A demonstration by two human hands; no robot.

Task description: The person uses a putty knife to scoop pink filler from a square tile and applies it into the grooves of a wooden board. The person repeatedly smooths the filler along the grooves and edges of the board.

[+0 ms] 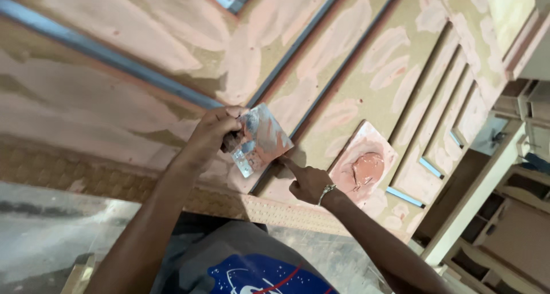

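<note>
While the person leans over the work, the nearest thing to me is the left hand (213, 134), fist closed round the handle of a putty knife (259, 138). Grip is tight, handle hidden inside the fingers, nothing else in that hand. Blade is broad and flat, smeared w/ pink filler, and its long axis runs from the fist out toward the right hand, tilted a little downward. Blade face sits against or just above the wooden panel (143, 76); contact can't be told from here.

Right hand (308, 181) (wristband on, forefinger stretched out) is just beside the blade's lower corner. Fingertip rests on the panel by a dark groove (321, 93), other fingers loosely curled, holding nothing. So the left hand is the one on the tool; right is only pointing or pressing.

Further out, beyond the right wrist, lies a small square board (349, 156) w/ a mound of pink putty (368, 168) on it. It lies to the right of the blade, near but not touching.

Farthest: pink patches across the panel, recessed slots, pale cabinet frames (487, 191).
</note>
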